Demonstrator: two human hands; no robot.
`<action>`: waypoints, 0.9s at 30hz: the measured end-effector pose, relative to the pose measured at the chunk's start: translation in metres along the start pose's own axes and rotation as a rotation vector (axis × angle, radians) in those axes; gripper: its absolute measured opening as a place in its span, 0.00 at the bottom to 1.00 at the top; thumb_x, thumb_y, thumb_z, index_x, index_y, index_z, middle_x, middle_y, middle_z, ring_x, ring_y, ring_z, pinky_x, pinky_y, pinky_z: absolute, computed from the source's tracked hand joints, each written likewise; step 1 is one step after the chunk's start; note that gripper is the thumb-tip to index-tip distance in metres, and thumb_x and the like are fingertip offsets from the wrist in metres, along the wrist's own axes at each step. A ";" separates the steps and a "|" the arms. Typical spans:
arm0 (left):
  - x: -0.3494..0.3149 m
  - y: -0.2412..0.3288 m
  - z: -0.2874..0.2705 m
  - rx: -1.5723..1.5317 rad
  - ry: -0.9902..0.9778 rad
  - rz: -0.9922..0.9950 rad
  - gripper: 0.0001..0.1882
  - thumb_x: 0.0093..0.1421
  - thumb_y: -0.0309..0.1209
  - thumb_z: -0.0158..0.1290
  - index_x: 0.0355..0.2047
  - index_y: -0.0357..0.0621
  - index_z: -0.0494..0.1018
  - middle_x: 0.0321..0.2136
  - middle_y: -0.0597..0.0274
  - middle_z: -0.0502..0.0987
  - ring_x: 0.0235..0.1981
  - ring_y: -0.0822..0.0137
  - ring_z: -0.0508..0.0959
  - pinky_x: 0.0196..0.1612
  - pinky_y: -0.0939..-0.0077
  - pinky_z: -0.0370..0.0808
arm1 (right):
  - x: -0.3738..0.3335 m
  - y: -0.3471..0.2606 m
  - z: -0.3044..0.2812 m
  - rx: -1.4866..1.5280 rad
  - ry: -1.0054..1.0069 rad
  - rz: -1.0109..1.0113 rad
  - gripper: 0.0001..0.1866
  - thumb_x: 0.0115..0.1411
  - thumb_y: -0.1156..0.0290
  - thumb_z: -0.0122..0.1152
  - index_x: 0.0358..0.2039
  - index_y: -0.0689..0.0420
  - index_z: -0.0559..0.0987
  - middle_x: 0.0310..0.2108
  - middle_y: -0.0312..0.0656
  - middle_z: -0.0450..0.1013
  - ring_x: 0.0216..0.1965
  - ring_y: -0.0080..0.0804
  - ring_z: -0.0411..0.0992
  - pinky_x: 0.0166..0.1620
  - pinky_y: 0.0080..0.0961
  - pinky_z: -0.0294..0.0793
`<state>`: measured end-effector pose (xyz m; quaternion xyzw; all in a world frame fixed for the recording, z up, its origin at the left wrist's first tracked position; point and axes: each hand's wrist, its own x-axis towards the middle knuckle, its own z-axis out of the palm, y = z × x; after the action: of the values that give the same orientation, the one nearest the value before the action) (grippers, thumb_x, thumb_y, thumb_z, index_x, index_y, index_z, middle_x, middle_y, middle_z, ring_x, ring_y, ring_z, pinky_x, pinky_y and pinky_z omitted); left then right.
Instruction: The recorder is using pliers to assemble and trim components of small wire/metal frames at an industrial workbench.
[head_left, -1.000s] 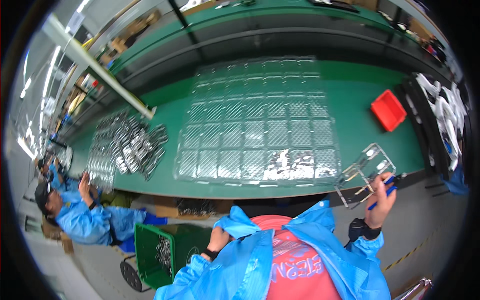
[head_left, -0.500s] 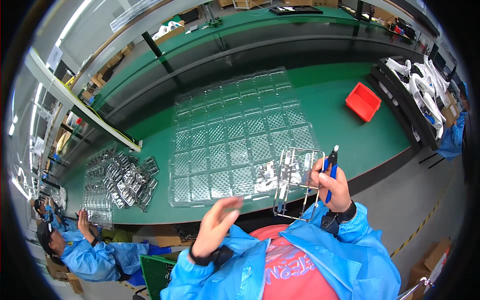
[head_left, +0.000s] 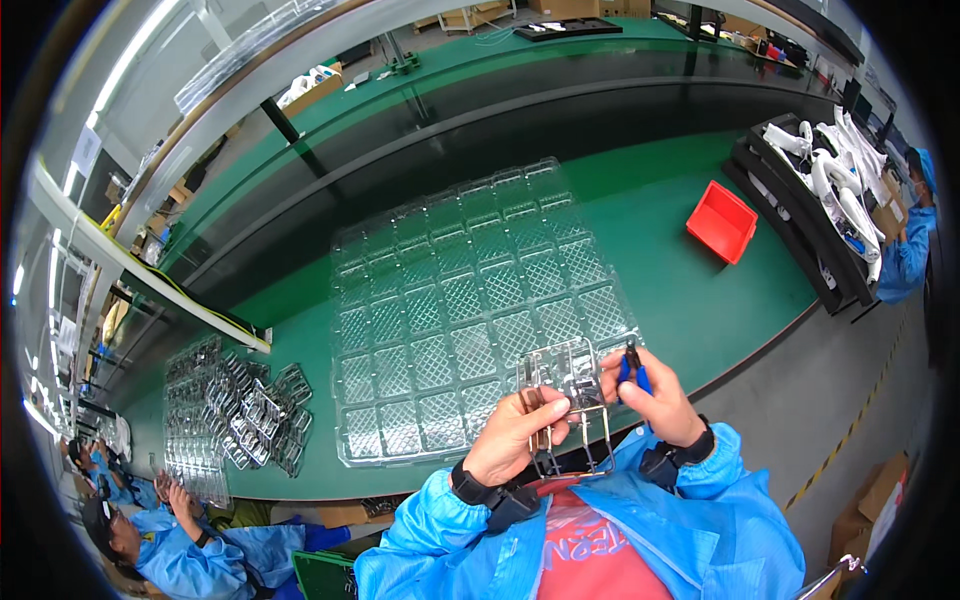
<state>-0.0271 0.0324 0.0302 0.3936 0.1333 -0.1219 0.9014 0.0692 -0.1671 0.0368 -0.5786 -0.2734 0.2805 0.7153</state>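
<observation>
My left hand (head_left: 516,432) is closed around the left side of a shiny rectangular sprue frame (head_left: 601,425) with thin cross rails and small parts on it. The frame is raised over the near right corner of a clear plastic tray (head_left: 452,392), whose square compartments have a cross-hatched pattern. In my right hand (head_left: 665,402) is a pair of blue-handled nippers (head_left: 634,374), dark jaws pointing up. Its fingertips come close to the frame's right side; whether they touch it I cannot tell.
A heap of shiny frames (head_left: 252,412) lies on the green table (head_left: 668,285) to the left, by a co-worker (head_left: 190,555). At right are a red bin (head_left: 721,222) and a black crate of white parts (head_left: 840,190). A green bin (head_left: 322,575) is below the table edge.
My left hand has come right and taken hold of the sprue frame. The frame has moved down and slightly left. My right hand, still with the nippers, has dropped a little.
</observation>
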 end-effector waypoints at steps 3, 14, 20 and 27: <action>-0.001 0.003 0.010 -0.075 0.076 -0.034 0.06 0.62 0.31 0.51 0.33 0.40 0.72 0.26 0.59 0.75 0.20 0.74 0.69 0.23 0.83 0.65 | -0.015 -0.007 -0.013 -0.333 0.041 0.009 0.22 0.57 0.68 0.60 0.51 0.63 0.70 0.36 0.39 0.70 0.37 0.25 0.68 0.42 0.23 0.68; 0.029 -0.005 0.024 -0.118 -0.027 -0.195 0.07 0.63 0.31 0.51 0.37 0.43 0.68 0.25 0.67 0.71 0.22 0.77 0.70 0.23 0.85 0.66 | -0.021 0.005 -0.017 -0.790 0.076 -0.183 0.25 0.46 0.75 0.65 0.47 0.60 0.74 0.30 0.43 0.68 0.31 0.39 0.70 0.34 0.31 0.71; 0.037 -0.014 0.029 -0.114 -0.027 -0.217 0.07 0.63 0.31 0.52 0.36 0.43 0.68 0.24 0.68 0.70 0.22 0.77 0.69 0.24 0.85 0.66 | -0.021 0.007 -0.026 -0.838 0.087 -0.258 0.25 0.45 0.78 0.66 0.46 0.62 0.75 0.28 0.43 0.68 0.28 0.35 0.69 0.31 0.29 0.70; 0.041 -0.014 0.032 -0.119 -0.051 -0.243 0.06 0.63 0.31 0.51 0.35 0.42 0.69 0.24 0.68 0.71 0.22 0.77 0.69 0.24 0.85 0.67 | -0.024 0.010 -0.030 -0.841 0.113 -0.244 0.28 0.41 0.76 0.66 0.47 0.60 0.75 0.30 0.42 0.68 0.32 0.39 0.69 0.36 0.33 0.70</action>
<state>0.0109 -0.0058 0.0279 0.3171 0.1640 -0.2320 0.9048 0.0733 -0.2029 0.0198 -0.7973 -0.3906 0.0264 0.4594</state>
